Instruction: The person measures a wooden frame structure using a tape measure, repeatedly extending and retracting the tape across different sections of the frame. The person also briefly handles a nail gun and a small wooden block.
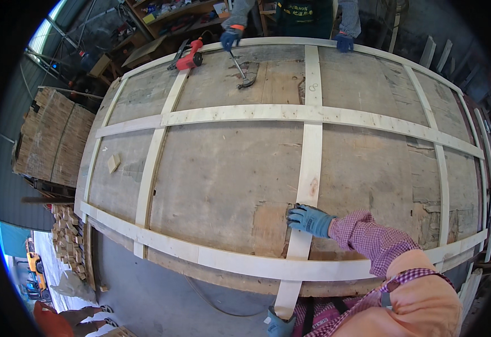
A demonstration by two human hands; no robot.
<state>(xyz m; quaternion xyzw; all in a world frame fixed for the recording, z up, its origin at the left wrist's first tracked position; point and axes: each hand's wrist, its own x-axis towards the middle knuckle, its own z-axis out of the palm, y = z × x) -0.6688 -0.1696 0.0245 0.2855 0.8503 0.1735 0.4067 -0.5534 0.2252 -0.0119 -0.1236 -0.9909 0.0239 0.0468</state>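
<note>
My right hand (311, 221), in a blue work glove, lies across a pale wooden slat (308, 185) with its fingertips curled over the left edge. This slat runs from the middle of the lattice frame toward me, and its near end sticks out past the near rail (223, 260). My left hand (279, 324), gloved too, is closed around that end at the lower edge; its fingers are partly hidden. Across the table, a co-worker's gloved hand (231, 37) holds a claw hammer (240, 70) over the board. The co-worker's other hand (344, 42) rests on the far rail.
A red nail gun (190, 56) lies at the far left of the worn plywood top (223, 185). A small wood block (113, 163) sits near the left side. Stacked boards (51, 135) and cut timber (68, 238) stand left. A hose (217, 306) crosses the floor.
</note>
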